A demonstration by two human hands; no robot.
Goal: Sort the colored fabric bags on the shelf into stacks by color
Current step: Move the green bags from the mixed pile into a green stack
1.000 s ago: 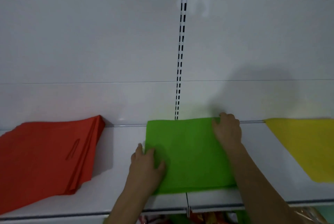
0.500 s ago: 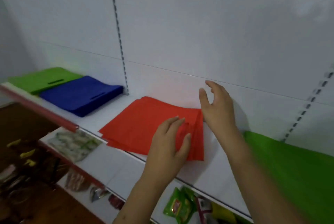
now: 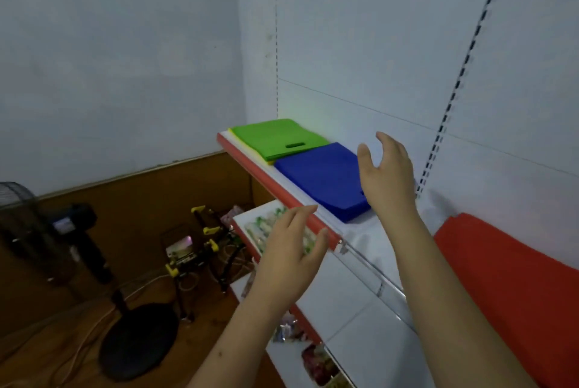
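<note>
Both the left hand (image 3: 289, 257) and right hand (image 3: 387, 173) hover spread and empty above the shelf (image 3: 360, 231), where blue bags (image 3: 319, 176) and red bags (image 3: 507, 274) look stacked, while the green bags (image 3: 275, 138) over a yellow edge seem left to sort.

Both hands are up in the air, holding nothing, forearms bare. Left hand (image 3: 289, 254) sits lower and nearer, fingers loosely spread, palm turned away. Right hand (image 3: 387, 176) reaches higher and farther, fingers slightly curved, thumb out.
</note>
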